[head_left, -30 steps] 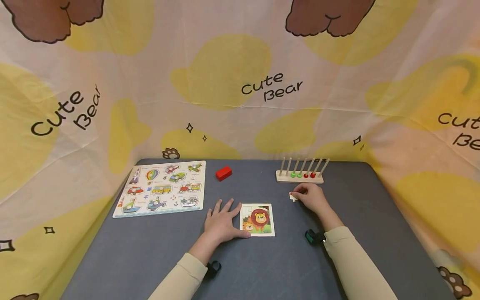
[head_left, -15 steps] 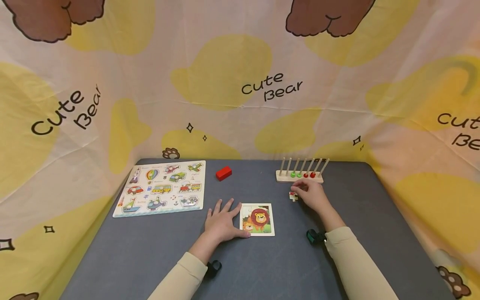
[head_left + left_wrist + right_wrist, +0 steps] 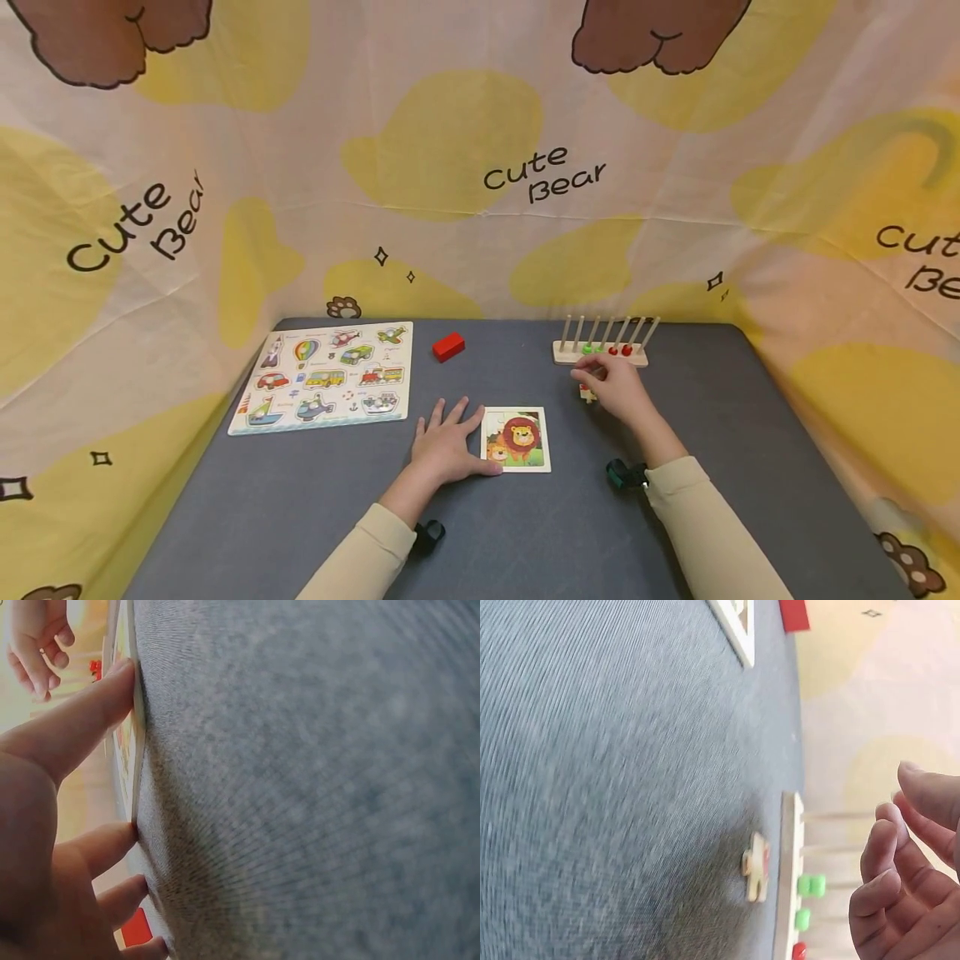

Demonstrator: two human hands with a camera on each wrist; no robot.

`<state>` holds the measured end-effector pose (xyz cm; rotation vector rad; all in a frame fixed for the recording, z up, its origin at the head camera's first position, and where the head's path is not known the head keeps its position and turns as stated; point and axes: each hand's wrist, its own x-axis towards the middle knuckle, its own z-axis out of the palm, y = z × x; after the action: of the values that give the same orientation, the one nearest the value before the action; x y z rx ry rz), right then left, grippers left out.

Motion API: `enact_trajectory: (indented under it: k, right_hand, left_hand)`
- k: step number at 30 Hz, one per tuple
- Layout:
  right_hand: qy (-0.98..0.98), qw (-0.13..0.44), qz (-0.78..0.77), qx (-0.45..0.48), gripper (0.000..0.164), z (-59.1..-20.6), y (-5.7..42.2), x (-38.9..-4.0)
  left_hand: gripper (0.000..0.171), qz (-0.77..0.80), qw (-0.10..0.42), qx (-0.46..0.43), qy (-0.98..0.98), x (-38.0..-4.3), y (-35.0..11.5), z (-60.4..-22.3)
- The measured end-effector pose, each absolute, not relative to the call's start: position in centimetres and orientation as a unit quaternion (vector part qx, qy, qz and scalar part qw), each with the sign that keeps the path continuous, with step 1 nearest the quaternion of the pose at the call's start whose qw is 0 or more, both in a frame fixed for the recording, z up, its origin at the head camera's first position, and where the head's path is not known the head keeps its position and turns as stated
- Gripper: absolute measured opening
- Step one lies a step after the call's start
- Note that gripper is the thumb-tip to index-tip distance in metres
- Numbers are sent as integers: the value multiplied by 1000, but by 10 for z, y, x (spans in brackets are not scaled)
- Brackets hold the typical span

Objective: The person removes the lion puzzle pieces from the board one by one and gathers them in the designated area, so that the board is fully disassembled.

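A square lion jigsaw puzzle [image 3: 519,437] in a pale frame lies flat on the table. My left hand [image 3: 441,450] is spread at its left side, the thumb on the lower left corner and the index fingertip at the upper left one. In the left wrist view the thumb [image 3: 82,716] rests on the frame's edge. To the right, a loose jigsaw piece [image 3: 587,393] with red on it lies on the table. My right hand [image 3: 618,390] hovers just over it, fingers loosely bent and holding nothing. The right wrist view shows the jigsaw piece [image 3: 757,868] apart from the fingers.
A wooden peg rack [image 3: 600,354] with green and red beads stands right behind my right hand. Farther left are a red block [image 3: 448,347] and a vehicle peg puzzle board [image 3: 322,379]. Printed cloth walls enclose the grey table [image 3: 300,500].
My right hand has let go of the jigsaw piece and moved slightly up and to the left above it. The piece stays on the table. My left hand keeps its place.
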<state>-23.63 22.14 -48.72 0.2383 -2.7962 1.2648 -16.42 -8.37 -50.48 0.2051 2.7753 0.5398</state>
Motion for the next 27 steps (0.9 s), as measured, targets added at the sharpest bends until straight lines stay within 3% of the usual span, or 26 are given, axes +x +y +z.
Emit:
enact_trajectory:
  k: [6, 16, 27]
  right_hand:
    - [-902, 37, 420, 92, 18, -482, 209, -231]
    - [-903, 37, 417, 100, 19, -484, 191, -222]
    - [-897, 1, 430, 102, 18, -489, 171, -215]
  left_hand:
    - [102, 187, 161, 66, 967, -164, -82, -505]
    - [80, 192, 137, 58, 970, -163, -79, -506]
    - [78, 190, 135, 48, 971, -164, -78, -503]
